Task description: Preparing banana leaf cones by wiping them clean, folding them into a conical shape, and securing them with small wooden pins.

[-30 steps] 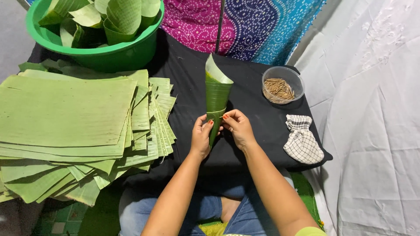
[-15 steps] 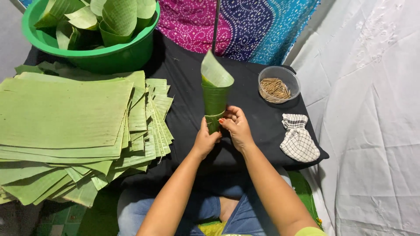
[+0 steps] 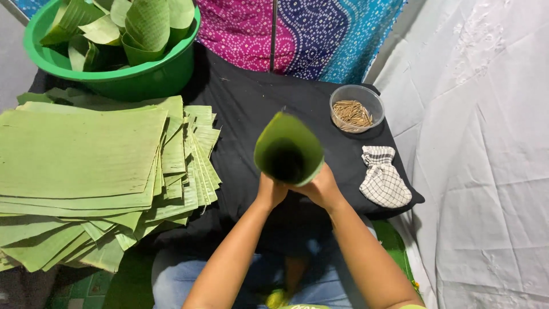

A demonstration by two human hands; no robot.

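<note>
Both the left hand [image 3: 270, 191] and right hand [image 3: 321, 187] gripped the leaf cone [image 3: 287, 149] at its base; an even, firm grip would have kept the overlap tight.

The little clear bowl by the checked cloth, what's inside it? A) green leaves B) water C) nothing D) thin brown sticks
D: the clear bowl on the black cloth holds a heap of thin brown sticks.
</note>
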